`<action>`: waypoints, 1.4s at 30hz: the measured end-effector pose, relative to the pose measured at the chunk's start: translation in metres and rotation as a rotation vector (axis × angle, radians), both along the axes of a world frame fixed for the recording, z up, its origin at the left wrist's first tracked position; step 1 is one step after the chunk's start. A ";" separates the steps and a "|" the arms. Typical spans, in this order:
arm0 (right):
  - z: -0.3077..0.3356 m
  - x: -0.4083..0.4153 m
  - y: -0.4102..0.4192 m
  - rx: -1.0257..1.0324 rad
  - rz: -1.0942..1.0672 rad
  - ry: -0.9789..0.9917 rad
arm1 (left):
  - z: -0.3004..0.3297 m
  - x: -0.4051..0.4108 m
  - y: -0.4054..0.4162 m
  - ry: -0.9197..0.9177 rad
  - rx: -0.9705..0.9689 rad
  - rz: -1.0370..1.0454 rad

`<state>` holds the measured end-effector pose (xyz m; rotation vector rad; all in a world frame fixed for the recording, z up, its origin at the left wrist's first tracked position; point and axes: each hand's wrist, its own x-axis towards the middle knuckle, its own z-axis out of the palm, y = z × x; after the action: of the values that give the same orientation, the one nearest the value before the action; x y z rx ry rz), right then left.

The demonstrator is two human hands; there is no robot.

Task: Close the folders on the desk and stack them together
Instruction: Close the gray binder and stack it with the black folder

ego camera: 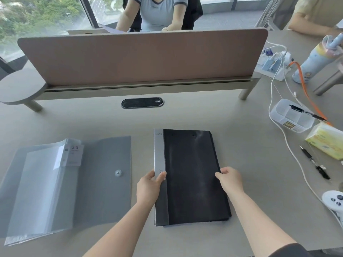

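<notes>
Both hands, left (pixel 148 186) and right (pixel 231 178), pinch the closed black folder (pixel 193 179); clear folder (pixel 61 186) lies open, unstacked.

Folders: two, one black folder (pixel 191 175) closed, one translucent grey folder (pixel 70 184) open. Pens: two, one loose pen (pixel 313 162), one pen (pixel 306 112) across the single clear tray (pixel 291 115). Hands: two.

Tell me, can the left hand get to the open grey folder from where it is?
Probably yes: the left hand grips the black folder, and only bare desk separates it from the grey folder.
</notes>
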<state>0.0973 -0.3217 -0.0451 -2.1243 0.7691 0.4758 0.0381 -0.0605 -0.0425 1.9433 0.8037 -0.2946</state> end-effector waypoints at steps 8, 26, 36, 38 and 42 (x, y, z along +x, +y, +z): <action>-0.002 0.003 0.005 -0.073 0.085 -0.050 | -0.004 0.000 -0.004 -0.081 0.117 -0.196; -0.005 0.007 -0.001 -0.130 0.127 -0.075 | 0.001 -0.005 0.000 -0.095 -0.030 -0.072; 0.015 0.015 0.010 -0.121 0.124 -0.196 | 0.011 -0.013 0.013 -0.084 -0.019 0.073; 0.028 0.021 0.029 -0.080 0.177 -0.274 | 0.015 -0.016 0.022 -0.086 -0.002 0.100; 0.049 0.031 0.083 0.000 0.376 -0.450 | 0.029 -0.029 0.045 -0.107 0.079 0.170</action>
<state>0.1280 -0.2388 0.0043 -2.2657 0.1160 0.1726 0.0092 -0.0151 -0.0134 1.9321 0.9145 -0.0568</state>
